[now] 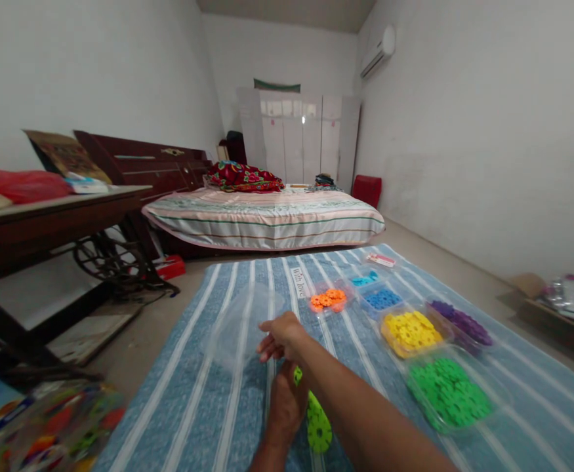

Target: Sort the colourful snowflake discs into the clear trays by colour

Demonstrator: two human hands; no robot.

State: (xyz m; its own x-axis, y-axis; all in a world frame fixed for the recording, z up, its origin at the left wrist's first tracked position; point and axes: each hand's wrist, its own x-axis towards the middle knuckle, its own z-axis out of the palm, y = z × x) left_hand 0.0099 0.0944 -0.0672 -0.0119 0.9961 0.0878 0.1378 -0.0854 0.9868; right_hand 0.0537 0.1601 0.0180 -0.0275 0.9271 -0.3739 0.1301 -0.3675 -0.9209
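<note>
My left hand is low at the middle of the cloth, its fingers curled round a light-green notched disc and partly hidden by my right wrist. More light-green notched discs show in a row between my forearms; whether they join the held one is hidden. My right hand reaches across above the left, fingers loosely stretched and apart, with nothing visible in them. Just beyond its fingertips a clear plastic container or lid lies on the blue striped cloth.
Clear tubs to the right hold orange discs, blue discs, yellow discs, purple discs and green discs. A bag of mixed pieces lies lower left. A sewing-machine table and bed stand beyond.
</note>
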